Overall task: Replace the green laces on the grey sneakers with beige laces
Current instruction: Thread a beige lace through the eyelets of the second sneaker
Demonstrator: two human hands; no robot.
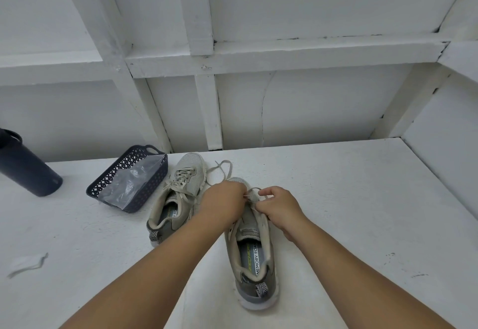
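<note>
Forearms reach in from the near edge toward the right sneaker [254, 259], which lies heel toward you on the white table [362, 212]. Your left hand [223, 203] curls over the front of its lacing, fingers closed on the beige lace [252, 194]; your right hand [279, 208] pinches another run of that lace between thumb and forefinger, the remaining fingers folded against the shoe's side. Judging by the lay of the strands, you are working the lace through the forward eyelets or drawing it snug. Keep both ends level, pull each crossing flat before the next, and steady the shoe so it does not skate on the paint. Whether any twist sits under your left hand cannot be told. Loose lace loops out on the table beyond the toe. No green lace is in sight.

Just left and farther off, the left sneaker [177, 195] lies already laced in beige, its ends slack across the tongue. Farther left again, a dark perforated basket [155, 178] tilts on the table; it holds a crumpled clear plastic bag [130, 182], and nothing else shows inside. At the far left edge a dark bottle [24, 167] appears to lean. A scrap of clear wrapping [27, 264] lies near you on the left.
</note>
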